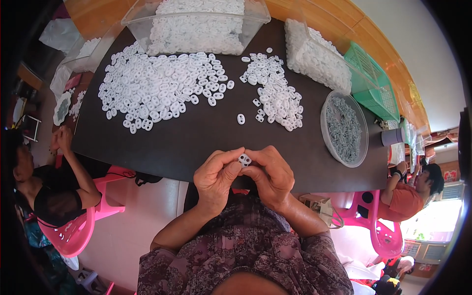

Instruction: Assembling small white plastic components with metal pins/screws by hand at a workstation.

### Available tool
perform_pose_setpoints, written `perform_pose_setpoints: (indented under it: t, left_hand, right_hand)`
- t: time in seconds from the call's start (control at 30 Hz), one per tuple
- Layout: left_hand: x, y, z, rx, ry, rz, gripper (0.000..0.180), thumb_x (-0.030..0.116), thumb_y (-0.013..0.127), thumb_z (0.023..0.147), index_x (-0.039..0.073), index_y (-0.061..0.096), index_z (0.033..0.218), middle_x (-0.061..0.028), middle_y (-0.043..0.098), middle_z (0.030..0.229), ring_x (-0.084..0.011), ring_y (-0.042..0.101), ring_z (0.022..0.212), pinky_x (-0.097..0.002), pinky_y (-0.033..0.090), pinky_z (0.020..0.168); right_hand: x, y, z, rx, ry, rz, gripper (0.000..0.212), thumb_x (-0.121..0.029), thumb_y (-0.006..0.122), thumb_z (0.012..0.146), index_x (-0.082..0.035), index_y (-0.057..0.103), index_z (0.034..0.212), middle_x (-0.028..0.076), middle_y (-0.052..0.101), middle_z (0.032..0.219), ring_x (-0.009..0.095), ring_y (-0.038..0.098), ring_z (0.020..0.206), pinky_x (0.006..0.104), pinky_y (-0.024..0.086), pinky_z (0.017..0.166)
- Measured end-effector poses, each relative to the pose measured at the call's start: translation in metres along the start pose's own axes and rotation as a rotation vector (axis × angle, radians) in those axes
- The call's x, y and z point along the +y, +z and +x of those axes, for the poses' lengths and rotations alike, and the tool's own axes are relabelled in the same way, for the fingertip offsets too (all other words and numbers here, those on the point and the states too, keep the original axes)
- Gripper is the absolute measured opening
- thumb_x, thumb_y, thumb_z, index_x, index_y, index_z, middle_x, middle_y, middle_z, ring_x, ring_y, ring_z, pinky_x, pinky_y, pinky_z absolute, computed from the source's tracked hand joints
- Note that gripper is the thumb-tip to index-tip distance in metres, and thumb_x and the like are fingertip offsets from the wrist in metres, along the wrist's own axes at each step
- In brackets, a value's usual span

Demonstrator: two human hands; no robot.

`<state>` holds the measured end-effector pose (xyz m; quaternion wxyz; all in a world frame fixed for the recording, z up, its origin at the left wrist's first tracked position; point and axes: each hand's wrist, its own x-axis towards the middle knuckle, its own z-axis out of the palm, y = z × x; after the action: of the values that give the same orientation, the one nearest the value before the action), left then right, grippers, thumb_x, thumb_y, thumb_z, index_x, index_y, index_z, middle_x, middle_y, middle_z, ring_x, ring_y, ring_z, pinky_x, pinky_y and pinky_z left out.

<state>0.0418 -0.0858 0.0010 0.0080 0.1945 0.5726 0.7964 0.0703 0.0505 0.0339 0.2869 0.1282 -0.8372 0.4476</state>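
The person at the table [162, 152] has one small white piece with holes in it [244, 160], held up at the near edge, roughly in the middle. The left hand [216, 177] and the right hand [270, 177] share it: thumb and forefinger of each are pinched close on its two sides, the other fingers curled in.

Two heaps lie beyond, too many pieces to count: a big left heap [157, 86] of white ovals and a smaller right heap [280, 98]. One loose oval [241, 119] sits between them, nearer the person.

I count two clear bins of white pieces, one far bin [133, 19] and one right bin [318, 69]. Further right are green basketwork [388, 101], one round tub [365, 147] of countless grey metal bits, and one cup [391, 137]. Two other people sit by, one left [54, 191], one right [405, 201].
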Motion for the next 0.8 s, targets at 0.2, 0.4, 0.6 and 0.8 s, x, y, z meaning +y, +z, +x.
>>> perform_pose_setpoints:
  t: [0.2, 0.4, 0.6, 0.8]
  left_hand:
    - [-0.004, 0.006, -0.004, 0.061, 0.072, -0.079, 0.024, 0.015, 0.058, 0.093, -0.004, 0.061, 0.108, -0.0028, 0.054, 0.085, -0.0065, 0.053, 0.071, -0.0179, 0.044, 0.062]
    - [-0.001, 0.011, -0.009, 0.101, 0.036, -0.119, 0.023, 0.015, 0.057, 0.094, -0.003, 0.058, 0.109, -0.0017, 0.053, 0.084, -0.0067, 0.051, 0.069, -0.0184, 0.044, 0.062]
    - [-0.001, 0.008, -0.012, 0.123, 0.021, -0.121, 0.023, 0.014, 0.056, 0.095, -0.002, 0.058, 0.11, -0.0014, 0.054, 0.088, -0.0063, 0.052, 0.077, -0.0188, 0.044, 0.07]
    - [0.001, 0.007, -0.013, 0.112, 0.027, -0.086, 0.023, 0.014, 0.055, 0.095, -0.002, 0.058, 0.111, -0.0022, 0.055, 0.09, -0.0071, 0.051, 0.08, -0.0195, 0.043, 0.073]
  right_hand:
    - [-0.002, 0.005, -0.002, 0.029, -0.068, -0.019, 0.035, -0.002, 0.073, 0.07, 0.003, 0.062, 0.103, 0.011, 0.065, 0.084, 0.023, 0.059, 0.068, 0.0303, 0.045, 0.058]
    - [0.0, 0.01, -0.005, 0.052, -0.123, -0.038, 0.037, 0.0, 0.072, 0.071, 0.005, 0.061, 0.106, 0.012, 0.065, 0.085, 0.023, 0.059, 0.069, 0.0301, 0.046, 0.058]
    - [-0.006, 0.012, -0.006, 0.01, -0.086, -0.038, 0.035, -0.002, 0.071, 0.074, 0.005, 0.06, 0.107, 0.014, 0.064, 0.09, 0.025, 0.059, 0.073, 0.0312, 0.047, 0.061]
    - [-0.004, 0.017, -0.007, 0.055, -0.103, -0.045, 0.032, -0.005, 0.071, 0.076, 0.004, 0.06, 0.105, 0.013, 0.063, 0.088, 0.026, 0.059, 0.074, 0.0321, 0.048, 0.062]
